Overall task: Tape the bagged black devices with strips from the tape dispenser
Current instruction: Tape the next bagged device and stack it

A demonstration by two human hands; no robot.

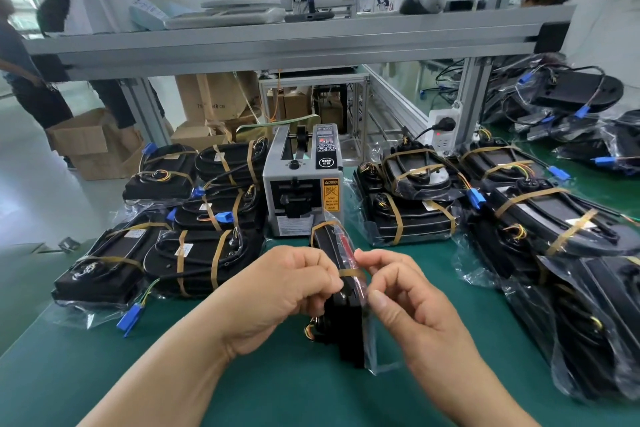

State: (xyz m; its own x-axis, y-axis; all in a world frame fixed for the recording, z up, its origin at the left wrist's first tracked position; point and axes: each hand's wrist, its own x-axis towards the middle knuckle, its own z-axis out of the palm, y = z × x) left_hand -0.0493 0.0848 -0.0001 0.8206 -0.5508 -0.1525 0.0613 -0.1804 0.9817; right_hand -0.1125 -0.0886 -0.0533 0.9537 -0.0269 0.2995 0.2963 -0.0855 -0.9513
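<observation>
Bagged black device [341, 322] stands on edge on the green tabletop [242, 374], at six o'clock from the grey tape dispenser [301, 184], between my hands. My left hand [277, 291] curls round its nine o'clock side. My right hand [408, 298] pinches the tan tape strip [349, 273] at three o'clock. I'd pull the strip taut across the top edge, then press both ends flat so the clear bag wraps snugly.

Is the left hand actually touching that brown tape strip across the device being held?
Touching. The head view shows the left hand's fingertips pressed onto the end of the tape strip where it wraps the bagged black device.
</observation>
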